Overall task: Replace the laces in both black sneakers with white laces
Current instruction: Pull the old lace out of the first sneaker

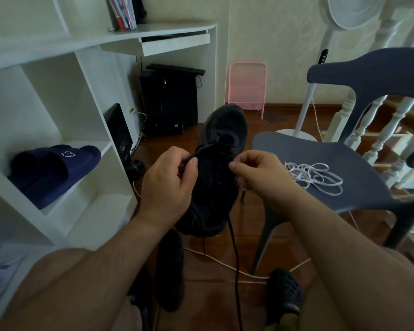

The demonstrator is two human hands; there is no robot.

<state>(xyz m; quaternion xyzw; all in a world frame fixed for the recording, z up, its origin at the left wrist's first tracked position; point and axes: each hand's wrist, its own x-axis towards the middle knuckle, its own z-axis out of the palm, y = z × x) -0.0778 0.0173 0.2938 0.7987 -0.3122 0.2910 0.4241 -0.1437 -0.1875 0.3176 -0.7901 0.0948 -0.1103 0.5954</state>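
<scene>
Now, shoe in hand: a black sneaker [221, 149] is being held up in the air between the person's knees, toe pointing away toward the desk and the opening facing the person.
Left hand: the left hand [170, 185] is curling round the sneaker's left side, with thumb and forefinger pinching a strand of black lace [233, 254] near the eyelets.
Right hand: the right hand [261, 173] is sitting at the sneaker's right edge with its fingers bent in and the thumb pressing toward the forefinger; it seems to be pinching lace there, though the dark strand is hard to make out against the dark shoe.
Black lace: one long end is hanging straight down from under the sneaker, passing between the legs toward the bottom of the view.
White laces: a loose tangle of white laces [314, 174] is lying on the seat of the grey chair [296, 151], just right of the right hand and apart from it.
Second sneaker: another black sneaker [170, 271] is lying on the wooden floor [213, 295] below the held one, partly hidden by the left forearm.
Shelf: a pair of navy slides [55, 170] is resting in a compartment of the white shelf unit [101, 111] on the left.
Floor: a white cable [225, 266] is running across the boards under the chair.
</scene>
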